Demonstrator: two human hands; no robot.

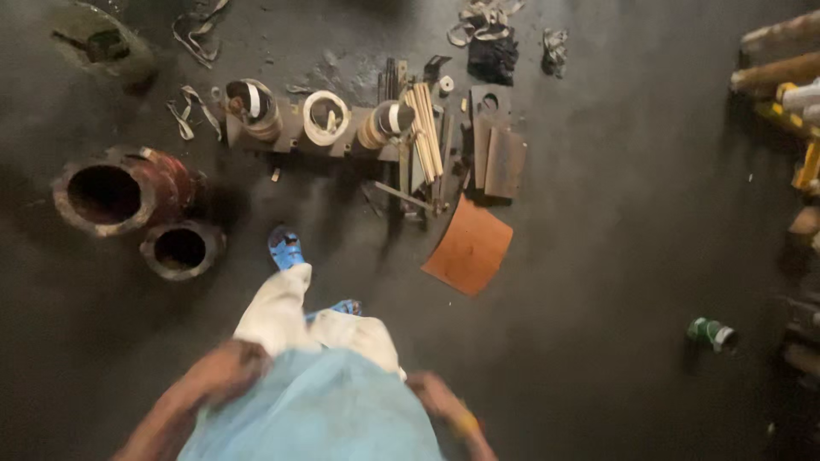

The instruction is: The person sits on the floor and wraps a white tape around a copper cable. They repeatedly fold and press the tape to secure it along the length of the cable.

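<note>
both hands hang empty at the hips, left hand (226,371) at eight o'clock, right hand (431,394) at five; they're blurred, so i can't tell if fingers are spread or curled. the nearest thing, a curved orange sheet (470,248), lies on the floor at one o'clock. a careless step could catch its edge or the metal strips (424,141) beyond.
</note>
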